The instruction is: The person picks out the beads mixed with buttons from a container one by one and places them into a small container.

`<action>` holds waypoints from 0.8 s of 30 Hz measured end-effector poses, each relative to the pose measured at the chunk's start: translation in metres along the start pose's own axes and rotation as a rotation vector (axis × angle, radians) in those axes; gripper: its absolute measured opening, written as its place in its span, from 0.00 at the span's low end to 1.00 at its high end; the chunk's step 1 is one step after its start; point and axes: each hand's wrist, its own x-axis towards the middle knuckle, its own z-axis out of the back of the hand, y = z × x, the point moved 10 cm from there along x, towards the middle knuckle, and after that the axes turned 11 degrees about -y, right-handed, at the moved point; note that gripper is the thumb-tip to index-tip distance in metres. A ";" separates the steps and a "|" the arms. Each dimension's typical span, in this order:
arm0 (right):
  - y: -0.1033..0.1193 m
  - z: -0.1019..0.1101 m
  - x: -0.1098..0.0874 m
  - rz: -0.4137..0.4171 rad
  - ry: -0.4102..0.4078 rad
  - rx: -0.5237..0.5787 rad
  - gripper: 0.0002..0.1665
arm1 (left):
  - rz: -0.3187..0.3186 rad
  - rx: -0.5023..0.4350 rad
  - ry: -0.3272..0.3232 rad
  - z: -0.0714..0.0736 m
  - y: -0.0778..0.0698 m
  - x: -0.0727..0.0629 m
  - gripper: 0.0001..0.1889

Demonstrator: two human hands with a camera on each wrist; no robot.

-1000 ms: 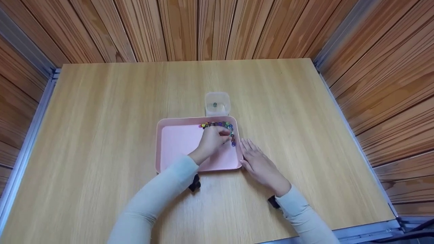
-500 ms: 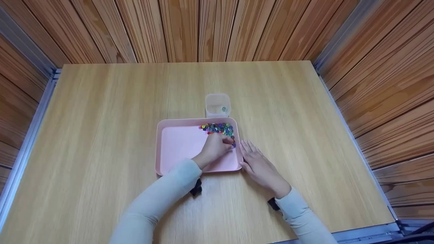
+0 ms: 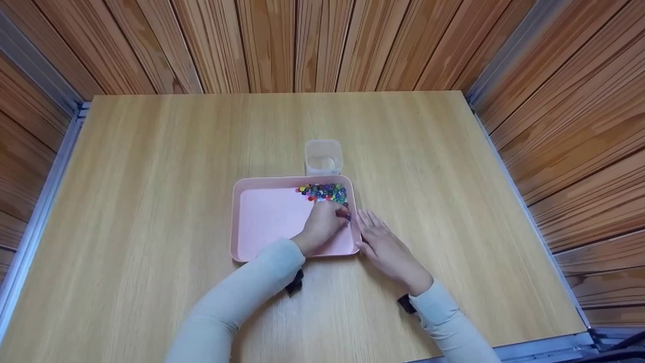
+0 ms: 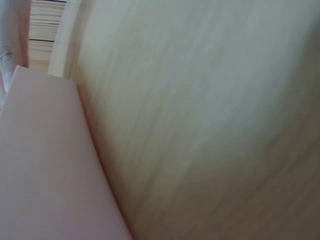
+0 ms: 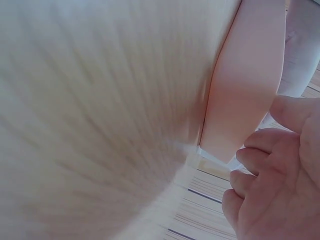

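Inside a pink tray [image 3: 269, 217], my left hand [image 3: 322, 224] is bent over the right side. Its thumb and forefinger close at a purple marble [image 3: 348, 217] by the right wall. Small colourful marbles [image 3: 327, 190] cluster in the tray's far right corner, partly hidden by that hand. My right hand [image 3: 385, 247] lies with straight fingers against the tray's outer right wall. In the right wrist view, the right hand's fingers [image 5: 255, 160] show beside the pink wall. The left wrist view shows mostly the tray's side [image 4: 55, 160], with a strip of hand at the upper left.
A small clear square container [image 3: 324, 156] stands just behind the tray. All of it rests on a wooden table [image 3: 151, 201]. Wood-plank walls [image 3: 267, 45] and metal rails [image 3: 40, 222] border the table.
My left hand has moved nearer along the tray's right side, uncovering more marbles and reaching the purple one. A greenish marble seen shifting in the clear container no longer shows. My right hand stays put.
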 end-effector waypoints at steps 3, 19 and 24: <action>0.000 0.001 0.001 0.002 -0.001 0.002 0.37 | -0.066 0.047 -0.026 0.000 -0.006 0.001 0.12; -0.002 0.000 -0.002 -0.010 -0.005 -0.007 0.36 | 0.159 -0.400 -0.134 0.035 0.000 0.013 0.10; -0.004 -0.001 -0.001 -0.035 0.008 -0.007 0.37 | 0.356 -0.853 -0.168 0.050 0.006 0.020 0.15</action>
